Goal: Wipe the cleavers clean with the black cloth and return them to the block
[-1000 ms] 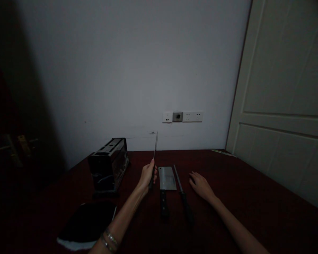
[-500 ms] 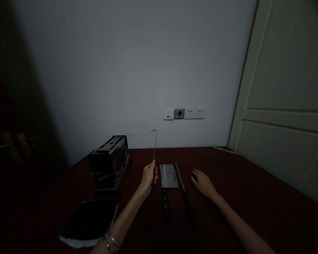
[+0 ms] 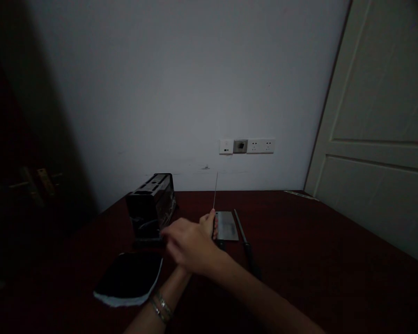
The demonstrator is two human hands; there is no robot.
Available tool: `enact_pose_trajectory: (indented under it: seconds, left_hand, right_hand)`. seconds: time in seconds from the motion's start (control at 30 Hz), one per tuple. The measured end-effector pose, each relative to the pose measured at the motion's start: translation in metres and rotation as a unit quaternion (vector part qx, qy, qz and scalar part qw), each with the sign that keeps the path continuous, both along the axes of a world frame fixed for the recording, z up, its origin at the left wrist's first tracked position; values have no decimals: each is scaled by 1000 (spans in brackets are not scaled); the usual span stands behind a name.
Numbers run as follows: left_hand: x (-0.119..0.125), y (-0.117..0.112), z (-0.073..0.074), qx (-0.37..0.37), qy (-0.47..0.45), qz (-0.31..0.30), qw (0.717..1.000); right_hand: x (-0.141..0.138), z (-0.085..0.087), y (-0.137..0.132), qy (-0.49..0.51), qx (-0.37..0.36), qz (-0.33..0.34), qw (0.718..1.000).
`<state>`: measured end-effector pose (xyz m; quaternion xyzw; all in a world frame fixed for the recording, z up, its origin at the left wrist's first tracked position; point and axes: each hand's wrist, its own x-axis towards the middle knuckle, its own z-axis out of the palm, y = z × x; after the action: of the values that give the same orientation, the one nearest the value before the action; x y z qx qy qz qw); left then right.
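Immediately left of the rectangular metal cleaver (image 3: 227, 226), left hand (image 3: 208, 223) grips slim grey-bladed knife (image 3: 215, 191), edge-on; right hand (image 3: 188, 241) blurred, grip indeterminate.

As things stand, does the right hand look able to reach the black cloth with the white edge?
Probably yes: the right hand is crossed over the left forearm, and nothing visible blocks the way down to the black cloth.

Spreads across the lower frame as a dark red table (image 3: 316, 250). Carries a black slotted block (image 3: 144, 213) left of centre, a white-edged dark pad (image 3: 132, 278) lower left, a cleaver (image 3: 227, 226) near centre, a metal rod (image 3: 241, 227) just right of it, a pale strip (image 3: 301, 195) at centre right.
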<state>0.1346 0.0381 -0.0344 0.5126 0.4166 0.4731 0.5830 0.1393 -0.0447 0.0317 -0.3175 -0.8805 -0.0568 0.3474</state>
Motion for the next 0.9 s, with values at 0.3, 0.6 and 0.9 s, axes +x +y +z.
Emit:
enact_pose_trajectory:
  seconds: [0.3,0.6,0.9]
  left_hand:
    - [-2,-2,-7,2,-28,35,999]
    - [-3,-2,-9,6,-14,36,999]
    - [-3,-1,-10,-11,-5,46,999]
  right_hand:
    - [-129,-37,4,-341,-140,130,921]
    - [-141,-47,0,-362,-162,70,915]
    - [-144,-56,-3,-354,-143,91,920]
